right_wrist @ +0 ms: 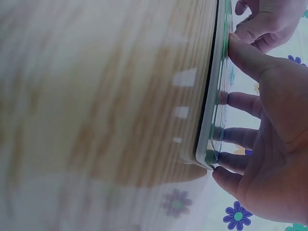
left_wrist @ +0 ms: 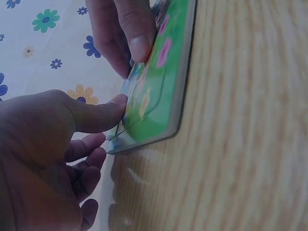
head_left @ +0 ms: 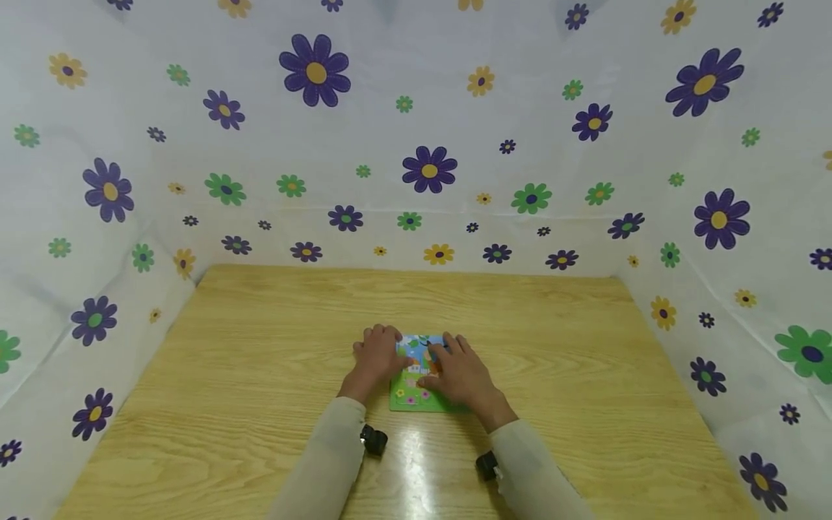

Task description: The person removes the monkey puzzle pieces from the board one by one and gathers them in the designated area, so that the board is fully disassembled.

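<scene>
A flat jigsaw puzzle board (head_left: 411, 403) lies on the table, printed with a blue sky, a small house, green grass and flowers. At its left edge my left hand (head_left: 377, 355) holds it, the thumb (left_wrist: 108, 113) on the printed face and the other fingers along the side. My right hand (head_left: 464, 377) lies over the right part of the board and covers much of the picture there. In the right wrist view, its thumb and spread fingertips (right_wrist: 236, 161) press on the board's face. Cut lines of pieces show on the board in the left wrist view.
The board rests on a wood-grain table (head_left: 260, 347). White cloth walls (head_left: 364, 130) with purple, green and yellow flowers rise at the table's back and both sides. Small black cameras (head_left: 373, 440) sit on both wrists, over pale sleeves.
</scene>
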`<control>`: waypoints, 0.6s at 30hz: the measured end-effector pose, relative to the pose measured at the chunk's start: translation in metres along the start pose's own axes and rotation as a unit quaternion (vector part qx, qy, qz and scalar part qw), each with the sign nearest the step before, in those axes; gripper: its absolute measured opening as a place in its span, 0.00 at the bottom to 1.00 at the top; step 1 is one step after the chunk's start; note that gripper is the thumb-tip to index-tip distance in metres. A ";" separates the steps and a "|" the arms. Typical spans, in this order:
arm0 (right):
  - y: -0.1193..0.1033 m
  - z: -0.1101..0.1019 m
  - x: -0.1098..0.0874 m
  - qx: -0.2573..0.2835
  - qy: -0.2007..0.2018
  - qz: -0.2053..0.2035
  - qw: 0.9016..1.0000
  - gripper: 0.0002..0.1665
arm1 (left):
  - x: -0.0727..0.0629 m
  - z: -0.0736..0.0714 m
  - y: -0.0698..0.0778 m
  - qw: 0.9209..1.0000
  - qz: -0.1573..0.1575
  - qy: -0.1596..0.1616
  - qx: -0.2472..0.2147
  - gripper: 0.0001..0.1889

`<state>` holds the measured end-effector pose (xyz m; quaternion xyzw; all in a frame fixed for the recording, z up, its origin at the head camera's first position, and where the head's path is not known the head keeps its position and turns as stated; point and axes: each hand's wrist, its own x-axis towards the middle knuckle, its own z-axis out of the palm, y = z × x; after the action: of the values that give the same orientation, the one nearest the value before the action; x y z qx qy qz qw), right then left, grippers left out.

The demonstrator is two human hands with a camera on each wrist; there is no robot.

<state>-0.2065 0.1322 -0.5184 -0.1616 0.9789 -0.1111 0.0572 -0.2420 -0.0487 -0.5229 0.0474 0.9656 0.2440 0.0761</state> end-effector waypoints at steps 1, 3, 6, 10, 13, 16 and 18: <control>0.000 -0.001 0.000 0.002 0.001 0.000 1.000 0.42 | 0.000 0.000 0.000 1.000 -0.001 0.000 -0.005 0.28; 0.000 -0.001 0.000 0.004 0.001 -0.002 1.000 0.42 | 0.001 0.000 0.001 1.000 -0.003 0.000 -0.012 0.28; 0.000 -0.002 0.000 0.010 0.002 -0.007 1.000 0.41 | 0.001 -0.001 0.002 1.000 -0.004 0.000 -0.019 0.27; 0.001 -0.002 -0.001 0.014 0.004 -0.010 1.000 0.41 | -0.001 -0.002 0.002 0.999 -0.002 0.000 -0.044 0.26; 0.000 -0.003 -0.002 0.018 0.003 -0.008 1.000 0.41 | 0.000 0.001 -0.002 0.998 0.005 0.003 -0.067 0.26; 0.000 -0.003 -0.002 0.020 0.006 -0.007 1.000 0.40 | 0.001 0.005 -0.007 0.997 0.016 0.005 -0.077 0.25; 0.000 -0.003 -0.003 0.019 0.009 -0.007 1.000 0.40 | 0.002 0.007 -0.010 0.996 0.021 0.005 -0.082 0.22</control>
<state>-0.2044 0.1341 -0.5151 -0.1665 0.9759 -0.1316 0.0511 -0.2428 -0.0538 -0.5344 0.0603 0.9415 0.3242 0.0700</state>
